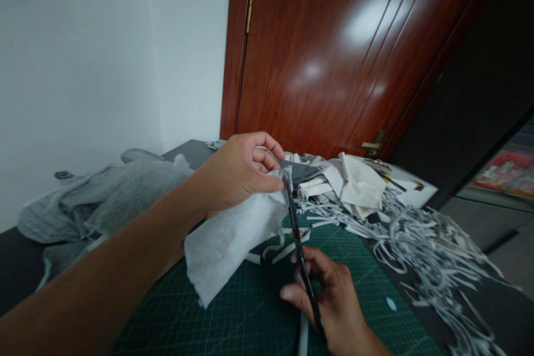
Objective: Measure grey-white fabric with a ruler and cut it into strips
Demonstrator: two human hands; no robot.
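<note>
Green mat (pixel 371 272) beneath cloth (pixel 236 239) hanging from pinched left fingers (pixel 267 182), likely scissors (pixel 300 250) gripped by right fingers (pixel 323 266)

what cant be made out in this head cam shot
In the head view:
- White cloth: its pinched part is hidden by the left hand.
- Right hand: partly hidden by the black tool; its forearm is cut off by the bottom edge.
- Grey cloth pile: partly behind the left forearm.
- Colourful panel: blurred, cut off by the right edge.
</note>
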